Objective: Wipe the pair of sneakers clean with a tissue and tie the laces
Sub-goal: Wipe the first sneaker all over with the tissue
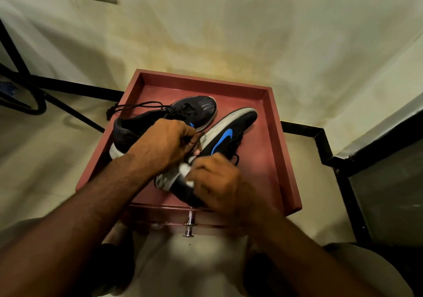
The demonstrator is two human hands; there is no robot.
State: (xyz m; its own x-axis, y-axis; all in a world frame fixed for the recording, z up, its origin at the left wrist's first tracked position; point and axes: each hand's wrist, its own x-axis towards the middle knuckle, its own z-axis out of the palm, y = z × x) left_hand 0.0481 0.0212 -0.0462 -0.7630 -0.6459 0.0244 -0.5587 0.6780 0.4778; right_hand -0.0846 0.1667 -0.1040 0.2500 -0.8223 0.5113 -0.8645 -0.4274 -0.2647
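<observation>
Two black sneakers sit on a red tray-topped stand (pixel 283 159) set against a cream wall; the far sneaker (pixel 160 118) stands upright on its white sole, toe pointing toward the wall, its loose black laces (pixel 128 106) trailing over the tray's left rim; the near sneaker (pixel 219 143) is tipped on its side, grey sole turned left and the blue swoosh facing up, toe toward the far right corner. Left hand (pixel 164 143) has its fingers curled round the near sneaker's sole edge at mid-length, steadying it; right hand (pixel 217 180) is closed on a crumpled white tissue (pixel 186 170), fingers bunched together, pressing it against the black upper near the heel. Both sneakers lie just beside each other, toes apart. A metal knob (pixel 188 225) juts from the drawer front below the tray; black skirting runs along the floor behind.
</observation>
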